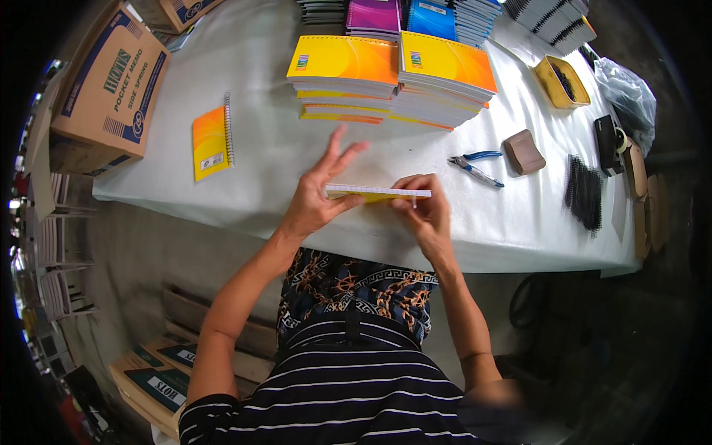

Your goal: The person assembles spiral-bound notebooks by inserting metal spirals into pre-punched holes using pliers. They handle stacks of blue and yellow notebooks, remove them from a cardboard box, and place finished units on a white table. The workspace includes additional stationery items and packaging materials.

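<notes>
Both hands hold a thin notepad (378, 190) with a yellow cover, above the near edge of the table. It is turned nearly edge-on, with its white page edge facing up. My left hand (311, 196) grips its left end with the thumb below, while other fingers spread upward. At the right end, my right hand (426, 211) is closed with bent fingers. A small pale piece shows by those fingertips; I cannot make out what it is. Beyond the hands stand two stacks of yellow-orange notepads (345, 59). A spiral-bound yellow notebook (211, 144) lies to the left.
Blue-handled pliers (478, 167), a brown block (525, 152) and black spiral coils (584, 193) lie right. Farther back are a yellow tray (564, 81) and a plastic bag (627, 100). Purple (373, 16) and blue notebooks (432, 20) stand behind. A large carton (111, 89) occupies the left.
</notes>
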### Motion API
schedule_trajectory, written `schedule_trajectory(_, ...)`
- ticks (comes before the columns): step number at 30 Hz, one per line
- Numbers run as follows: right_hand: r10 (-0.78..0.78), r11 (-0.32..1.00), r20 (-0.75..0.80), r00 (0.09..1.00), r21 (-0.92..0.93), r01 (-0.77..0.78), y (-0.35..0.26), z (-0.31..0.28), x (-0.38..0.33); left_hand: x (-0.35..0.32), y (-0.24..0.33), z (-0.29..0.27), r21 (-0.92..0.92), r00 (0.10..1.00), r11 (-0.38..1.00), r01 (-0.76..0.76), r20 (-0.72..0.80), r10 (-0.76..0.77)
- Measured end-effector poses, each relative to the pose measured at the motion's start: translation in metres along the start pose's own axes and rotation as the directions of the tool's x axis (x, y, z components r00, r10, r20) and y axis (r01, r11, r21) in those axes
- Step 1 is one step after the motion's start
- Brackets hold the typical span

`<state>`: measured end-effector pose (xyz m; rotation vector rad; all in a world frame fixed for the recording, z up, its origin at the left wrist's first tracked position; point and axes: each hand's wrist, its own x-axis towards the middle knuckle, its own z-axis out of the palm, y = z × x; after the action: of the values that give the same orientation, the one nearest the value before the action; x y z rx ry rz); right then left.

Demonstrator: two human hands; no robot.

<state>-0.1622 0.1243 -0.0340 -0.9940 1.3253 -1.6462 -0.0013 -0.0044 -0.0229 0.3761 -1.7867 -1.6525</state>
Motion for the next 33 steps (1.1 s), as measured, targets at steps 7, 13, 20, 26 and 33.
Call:
schedule_trajectory(7,0.033,0.983,-0.029,0.999,-0.178,-0.037,0.003,0.013,0.001,-0.006,0.002,-0.006,0.166,0.992,0.982,-0.085,-0.076,0.099)
schedule_trajectory(13,-0.056,0.973,0.073,0.996,-0.22,0.07,0.01,-0.006,-0.004,0.022,0.051,0.041,0.897,0.934,0.263,-0.357,0.348,0.079)
schedule_trajectory(20,-0.57,0.436,-0.402,0.716,-0.887,-0.151,-0.067,-0.274,0.044,0.024,0.041,0.041,0.865,0.916,0.32,-0.386,0.4,0.025)
schedule_trajectory(26,-0.504,-0.367,-0.352,0.789,-0.739,-0.564,-0.044,-0.384,0.066,0.027,0.059,0.034,0.887,0.921,0.407,-0.218,0.325,-0.214)
schedule_trajectory(33,-0.465,-0.225,-0.329,0.822,-0.854,-0.469,-0.07,-0.386,0.07,0.03,0.057,0.034,0.892,0.944,0.384,-0.24,0.306,-0.121)
